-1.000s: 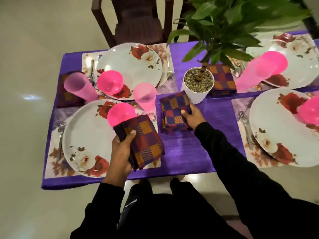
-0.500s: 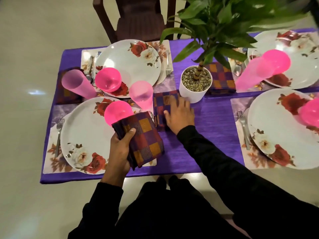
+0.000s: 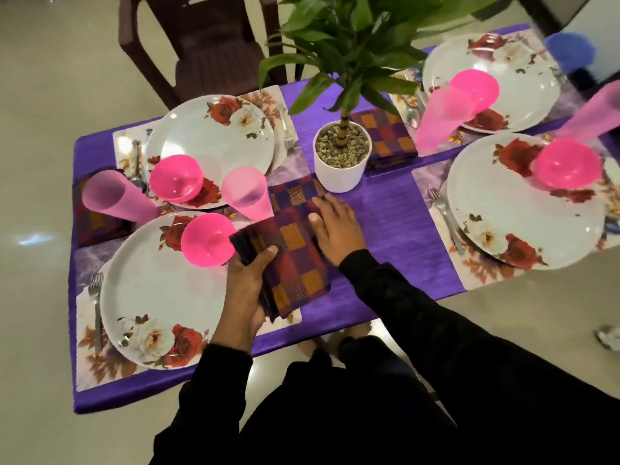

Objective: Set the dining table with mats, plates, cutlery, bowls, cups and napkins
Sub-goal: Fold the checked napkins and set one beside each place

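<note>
My left hand (image 3: 246, 290) grips a stack of folded checked napkins (image 3: 292, 263) above the near-left setting, beside its floral plate (image 3: 161, 290) and pink bowl (image 3: 208, 239). Flat on a single checked napkin (image 3: 295, 196) lies my right hand (image 3: 337, 226), fingers spread, on the purple cloth between the pink cup (image 3: 246, 193) and the white plant pot (image 3: 342, 156). Another folded napkin (image 3: 385, 135) rests behind the pot, and one (image 3: 97, 223) lies at the far left under a lilac cup (image 3: 114, 199).
Floral plates, pink bowls and cups, forks on mats fill the other settings: far left plate (image 3: 214, 142), right plate (image 3: 523, 203), far right plate (image 3: 489, 78). The plant's leaves (image 3: 352, 38) overhang the table middle. A brown chair (image 3: 204, 45) stands behind.
My right hand slid the single napkin leftwards from in front of the pot to beside the pink cup, and now presses it flat. My left hand keeps holding the stack.
</note>
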